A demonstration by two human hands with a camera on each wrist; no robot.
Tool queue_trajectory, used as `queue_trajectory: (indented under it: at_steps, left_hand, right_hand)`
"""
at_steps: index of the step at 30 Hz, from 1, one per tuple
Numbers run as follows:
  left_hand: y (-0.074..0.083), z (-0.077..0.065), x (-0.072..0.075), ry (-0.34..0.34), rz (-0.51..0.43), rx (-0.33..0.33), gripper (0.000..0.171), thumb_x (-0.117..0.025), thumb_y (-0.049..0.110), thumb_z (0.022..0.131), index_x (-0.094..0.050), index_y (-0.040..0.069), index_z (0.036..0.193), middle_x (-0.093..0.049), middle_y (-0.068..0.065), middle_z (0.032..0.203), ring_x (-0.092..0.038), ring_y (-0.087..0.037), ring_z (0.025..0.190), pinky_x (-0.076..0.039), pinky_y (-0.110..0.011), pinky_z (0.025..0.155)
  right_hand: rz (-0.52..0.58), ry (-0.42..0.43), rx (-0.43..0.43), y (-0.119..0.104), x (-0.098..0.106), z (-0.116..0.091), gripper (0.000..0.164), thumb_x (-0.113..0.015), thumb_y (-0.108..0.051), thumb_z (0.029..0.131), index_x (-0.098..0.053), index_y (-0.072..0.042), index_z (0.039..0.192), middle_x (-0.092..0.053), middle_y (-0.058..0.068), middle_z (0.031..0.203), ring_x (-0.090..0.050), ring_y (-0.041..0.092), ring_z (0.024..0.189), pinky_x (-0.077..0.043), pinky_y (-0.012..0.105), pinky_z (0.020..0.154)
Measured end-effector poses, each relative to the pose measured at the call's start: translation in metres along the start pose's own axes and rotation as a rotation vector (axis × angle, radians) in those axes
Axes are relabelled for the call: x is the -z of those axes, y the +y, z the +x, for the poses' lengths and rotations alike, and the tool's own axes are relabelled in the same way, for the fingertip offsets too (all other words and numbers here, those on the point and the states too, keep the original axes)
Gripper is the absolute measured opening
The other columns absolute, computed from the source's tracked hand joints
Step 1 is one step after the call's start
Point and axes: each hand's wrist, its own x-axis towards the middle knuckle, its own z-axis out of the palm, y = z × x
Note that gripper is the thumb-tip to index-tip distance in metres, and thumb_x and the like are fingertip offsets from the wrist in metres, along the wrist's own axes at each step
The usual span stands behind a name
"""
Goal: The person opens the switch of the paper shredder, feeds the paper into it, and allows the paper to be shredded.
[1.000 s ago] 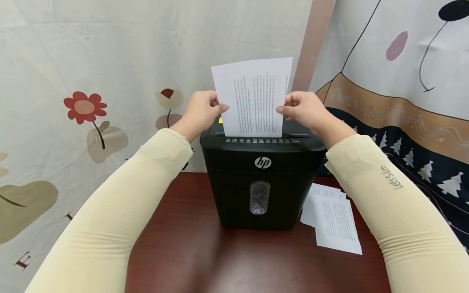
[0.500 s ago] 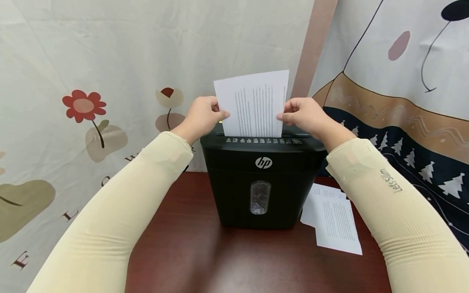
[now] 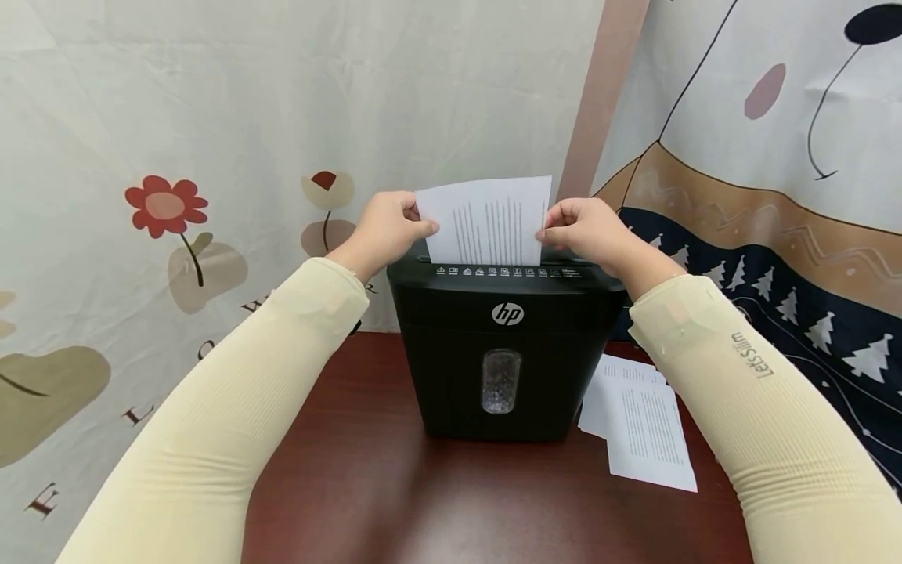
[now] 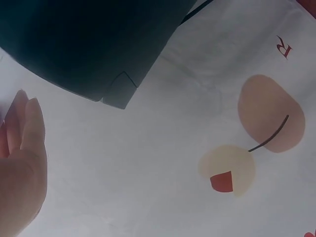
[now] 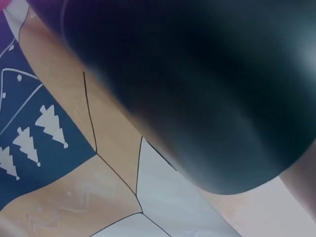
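A printed sheet of paper (image 3: 486,223) stands upright with its lower end in the slot of a black paper shredder (image 3: 451,352). My left hand (image 3: 390,227) pinches the sheet's left edge between thumb and fingers. At the opposite edge, my right hand (image 3: 583,229) holds the paper the same way. Both hands are just above the shredder's top. In the left wrist view, part of the left hand (image 4: 22,158) shows beside the dark shredder body (image 4: 98,44). The right wrist view has the shredder's side (image 5: 207,98) filling much of it, and the right hand is out of sight.
Several printed sheets (image 3: 648,423) lie on the dark red table (image 3: 338,470) to the right of the shredder. Shredded bits show through the shredder's window (image 3: 501,381). A patterned curtain (image 3: 232,94) hangs close behind.
The sheet has sunk down into the shredder slot, so less of it stands above. Both hands have moved down a little with it, keeping their hold on its edges.
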Motion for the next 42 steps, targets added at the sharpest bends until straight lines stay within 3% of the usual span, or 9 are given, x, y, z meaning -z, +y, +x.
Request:
queue_trajectory:
  at_steps: [4,10,20,33,42]
  left_hand:
    - [-0.001,-0.002,0.001,-0.004,0.014,-0.005,0.022,-0.065,0.015,0.092,-0.052,0.005,0.077,-0.059,-0.007,0.084,-0.044,-0.020,0.074,-0.035,-0.029,0.061]
    - [-0.004,-0.003,0.001,-0.030,0.013,0.002,0.015,-0.065,0.014,0.092,-0.057,0.004,0.085,-0.059,-0.010,0.095,-0.050,-0.023,0.088,-0.042,-0.033,0.071]
    - [-0.011,-0.006,0.000,-0.080,0.021,0.017,0.012,-0.062,0.014,0.095,-0.061,0.002,0.099,-0.058,-0.011,0.103,-0.052,-0.025,0.099,-0.046,-0.039,0.082]
    - [-0.015,-0.008,-0.005,-0.103,0.114,-0.013,0.008,-0.065,0.009,0.092,-0.064,0.002,0.089,-0.063,-0.012,0.093,-0.054,-0.026,0.091,-0.047,-0.037,0.078]
    - [-0.014,-0.009,-0.005,-0.096,0.091,0.003,0.004,-0.064,0.005,0.090,-0.064,0.002,0.089,-0.063,-0.011,0.090,-0.054,-0.025,0.088,-0.048,-0.036,0.077]
  right_hand:
    - [0.026,0.000,0.008,0.003,-0.001,0.000,0.013,-0.065,-0.015,0.092,-0.060,-0.003,0.092,-0.064,0.004,0.094,-0.055,0.017,0.087,-0.048,0.029,0.078]
    - [0.029,0.006,0.022,0.002,-0.003,0.000,0.013,-0.066,-0.014,0.091,-0.060,-0.003,0.091,-0.065,0.002,0.089,-0.055,0.014,0.085,-0.049,0.024,0.074]
    - [0.019,-0.011,0.024,0.002,-0.005,-0.003,0.013,-0.066,-0.015,0.091,-0.059,-0.004,0.090,-0.062,-0.001,0.081,-0.053,0.015,0.079,-0.046,0.028,0.071]
    - [-0.024,-0.026,0.036,0.004,-0.012,-0.003,0.008,-0.065,-0.010,0.091,-0.063,-0.002,0.094,-0.062,0.003,0.086,-0.055,0.018,0.083,-0.047,0.032,0.078]
    - [-0.072,-0.032,0.040,0.004,-0.014,-0.002,0.010,-0.066,-0.006,0.090,-0.067,0.001,0.098,-0.065,0.008,0.093,-0.056,0.021,0.088,-0.046,0.035,0.080]
